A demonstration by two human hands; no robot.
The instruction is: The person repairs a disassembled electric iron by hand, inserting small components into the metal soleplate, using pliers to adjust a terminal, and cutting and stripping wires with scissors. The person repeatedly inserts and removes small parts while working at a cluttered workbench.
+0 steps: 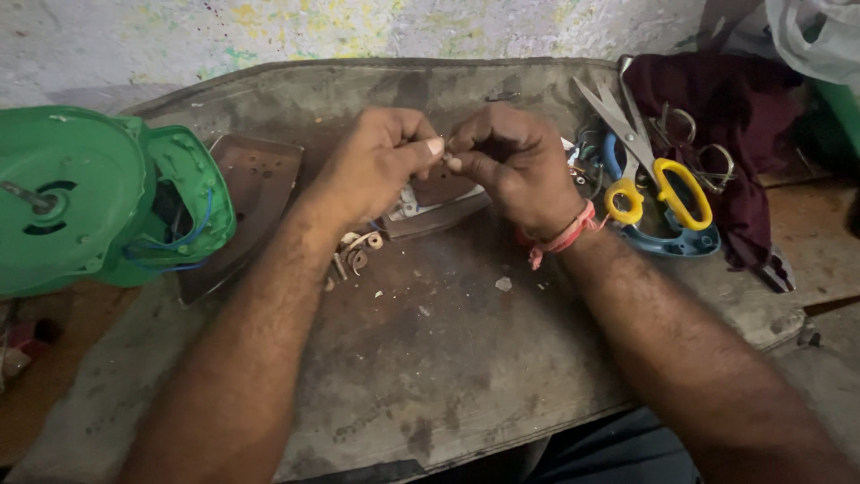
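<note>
Near the worn bench's [430, 376] far edge, left hand [381, 161] and right hand [515, 161] meet fingertip to fingertip, both pinched on a tiny part [445, 158] directly above the plate [439, 202].

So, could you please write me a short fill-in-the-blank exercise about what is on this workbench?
1. The scissors have ____ handles.
2. The plastic housing at the bench's left end is ____ in colour.
3. The left hand and right hand meet at their ____ over a small part that is too small to identify.
4. A pink-red thread is tied around the ____ wrist.

Missing words: yellow; green; fingertips; right
</note>
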